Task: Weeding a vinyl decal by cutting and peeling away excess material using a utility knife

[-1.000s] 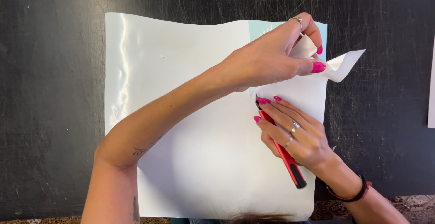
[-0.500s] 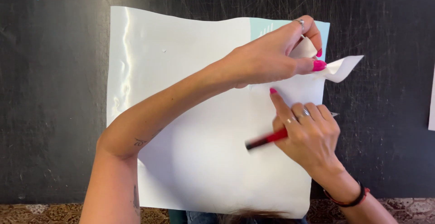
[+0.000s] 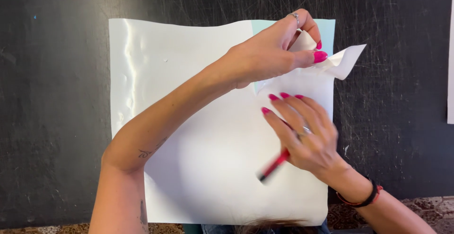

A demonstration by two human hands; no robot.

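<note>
A large glossy white sheet of adhesive film [image 3: 198,134] lies flat on a scratched black work surface [image 3: 56,97]. At the sheet's upper right corner, a white backing layer [image 3: 345,61] is being peeled away, and pale blue-green film [image 3: 326,28] is exposed above it. The left hand [image 3: 269,54] is closed in a pinch on the lifted backing corner. Just below that corner, the right hand [image 3: 302,130] is spread flat on the sheet, fingers extended, with a red pen-shaped cutter [image 3: 274,165] gripped under the palm. The peeling step appears to be in hand; a steady pull across the sheet is judged to be called for next, with the sheet held down.
</note>
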